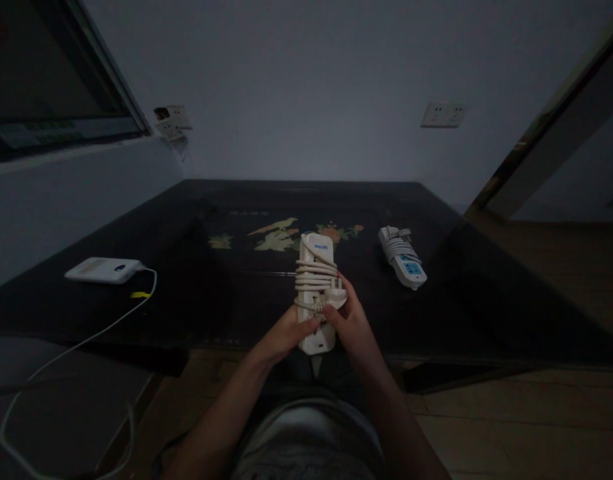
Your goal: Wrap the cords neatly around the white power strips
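Observation:
A white power strip (317, 243) marked PHILIPS is held upright in front of me at the table's near edge. Its cord (314, 283) is wound around the body several times. My left hand (290, 331) grips the lower left side, thumb lying across the front. On the right side, my right hand (354, 319) is closed around the strip, with its thumb by the plug (335, 297). The plug rests against the strip's front near the lowest turn of cord. The fingers behind the strip are hidden.
A second power strip (410, 269), cord wrapped round it, lies on the dark table (226, 303) to the right. At the left lies a white device (99, 269) with a cable (94, 340) hanging over the edge. Wall sockets (443, 115) are at the back.

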Demonstrator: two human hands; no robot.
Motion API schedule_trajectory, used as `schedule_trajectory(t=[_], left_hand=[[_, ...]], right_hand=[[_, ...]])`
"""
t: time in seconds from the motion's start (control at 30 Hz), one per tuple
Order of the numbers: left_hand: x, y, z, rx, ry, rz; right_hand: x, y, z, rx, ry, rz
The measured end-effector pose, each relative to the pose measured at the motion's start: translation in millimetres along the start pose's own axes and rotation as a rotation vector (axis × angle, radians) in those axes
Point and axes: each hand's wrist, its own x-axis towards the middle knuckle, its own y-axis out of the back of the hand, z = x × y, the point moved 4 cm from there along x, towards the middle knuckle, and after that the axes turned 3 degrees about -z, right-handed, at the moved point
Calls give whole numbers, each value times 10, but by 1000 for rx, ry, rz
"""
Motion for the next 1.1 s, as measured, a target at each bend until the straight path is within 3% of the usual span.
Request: schedule_trajectory(t=[0.1, 0.3, 0.4, 0.63, 0.73, 0.87, 1.1], left_hand=[[-1, 21, -19, 15, -23, 22], [32, -91, -42, -32, -83, 146], [44, -96, -55, -38, -168, 240], [98, -77, -19, 3, -279, 329], [97, -68, 29, 25, -317, 281], [46, -98, 33, 21, -268, 154], [8, -236, 75, -51, -251, 256]], right_hand=[[0, -20, 7, 38, -35, 17], [-19, -16, -46, 38, 35, 90], [-51, -17, -61, -37, 94, 95], [-111, -70, -61, -203, 223, 87], [-133, -76, -93, -203, 248, 94], [-167, -67, -158, -198, 276, 107], [-174, -62, -117, -195, 268, 136]])
